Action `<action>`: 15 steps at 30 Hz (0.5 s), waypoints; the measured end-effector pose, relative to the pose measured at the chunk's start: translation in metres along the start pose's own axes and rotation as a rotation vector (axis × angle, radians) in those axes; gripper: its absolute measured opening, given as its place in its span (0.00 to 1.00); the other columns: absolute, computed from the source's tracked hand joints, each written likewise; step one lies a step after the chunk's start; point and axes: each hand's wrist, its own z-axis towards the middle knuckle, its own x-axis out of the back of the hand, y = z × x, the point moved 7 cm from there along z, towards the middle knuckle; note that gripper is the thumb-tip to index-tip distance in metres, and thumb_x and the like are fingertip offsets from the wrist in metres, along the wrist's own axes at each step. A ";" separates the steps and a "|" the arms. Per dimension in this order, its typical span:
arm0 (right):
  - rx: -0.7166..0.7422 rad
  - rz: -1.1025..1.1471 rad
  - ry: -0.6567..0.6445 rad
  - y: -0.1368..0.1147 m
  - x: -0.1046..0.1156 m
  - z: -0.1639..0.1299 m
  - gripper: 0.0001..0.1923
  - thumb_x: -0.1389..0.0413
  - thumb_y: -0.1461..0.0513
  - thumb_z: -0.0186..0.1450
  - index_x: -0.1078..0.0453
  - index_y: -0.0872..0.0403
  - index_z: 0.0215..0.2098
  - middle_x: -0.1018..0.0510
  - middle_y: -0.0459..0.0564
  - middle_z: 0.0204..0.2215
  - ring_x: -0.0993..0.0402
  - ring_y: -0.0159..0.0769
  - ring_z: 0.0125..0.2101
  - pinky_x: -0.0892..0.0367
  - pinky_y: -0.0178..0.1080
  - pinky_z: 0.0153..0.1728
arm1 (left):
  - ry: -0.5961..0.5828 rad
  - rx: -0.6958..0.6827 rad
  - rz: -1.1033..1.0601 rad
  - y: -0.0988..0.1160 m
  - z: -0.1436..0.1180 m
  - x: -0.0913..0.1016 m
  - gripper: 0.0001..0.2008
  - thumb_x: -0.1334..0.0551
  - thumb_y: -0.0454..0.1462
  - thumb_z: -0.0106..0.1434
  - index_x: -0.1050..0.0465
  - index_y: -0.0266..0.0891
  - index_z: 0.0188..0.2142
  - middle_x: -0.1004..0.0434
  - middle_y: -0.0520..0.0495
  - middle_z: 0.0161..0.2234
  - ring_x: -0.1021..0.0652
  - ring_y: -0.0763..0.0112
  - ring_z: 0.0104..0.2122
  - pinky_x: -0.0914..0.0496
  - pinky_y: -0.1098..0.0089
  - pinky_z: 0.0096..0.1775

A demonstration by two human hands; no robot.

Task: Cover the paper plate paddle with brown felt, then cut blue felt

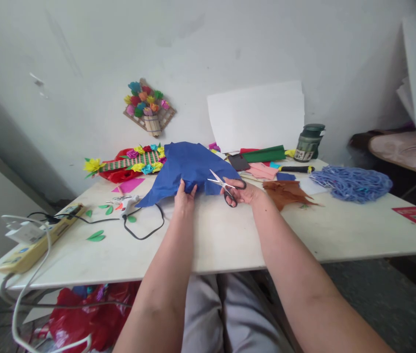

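Note:
A large sheet of blue crepe paper (189, 162) is held up over the table, its lower edge uneven. My left hand (185, 198) pinches that lower edge, thumb in front. In my right hand (243, 192) is a pair of scissors (226, 184) with black handles. The blades are parted and point left, at the right part of the blue paper; whether they touch it I cannot tell. Left of the paper lies a woven strip trimmed with paper flowers (134, 162). A piece of brown crepe paper (285, 192) lies right of my right hand.
On the left are a white glue gun (129, 203), green paper leaves (96, 236) and a power strip (42, 240) with cords. Toward the right stand a dark green jar (308, 142), folded coloured paper (263, 154) and a bundle of blue strands (351, 183). White boards (257, 115) lean on the wall.

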 end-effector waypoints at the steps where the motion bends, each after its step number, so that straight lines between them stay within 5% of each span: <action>1: 0.001 0.002 -0.005 0.000 -0.001 -0.001 0.23 0.57 0.49 0.67 0.33 0.58 0.31 0.27 0.50 0.15 0.33 0.31 0.13 0.43 0.31 0.13 | -0.001 0.000 0.002 0.000 0.000 0.000 0.03 0.37 0.33 0.58 0.28 0.40 0.34 0.24 0.49 0.42 0.23 0.70 0.40 0.24 0.64 0.40; 15: 0.110 0.043 -0.009 0.007 -0.006 0.030 0.26 0.52 0.44 0.63 0.33 0.59 0.33 0.24 0.55 0.19 0.27 0.34 0.16 0.51 0.27 0.09 | -0.026 0.001 0.038 -0.003 -0.008 -0.005 0.02 0.37 0.33 0.57 0.27 0.39 0.32 0.25 0.49 0.43 0.23 0.70 0.41 0.24 0.65 0.39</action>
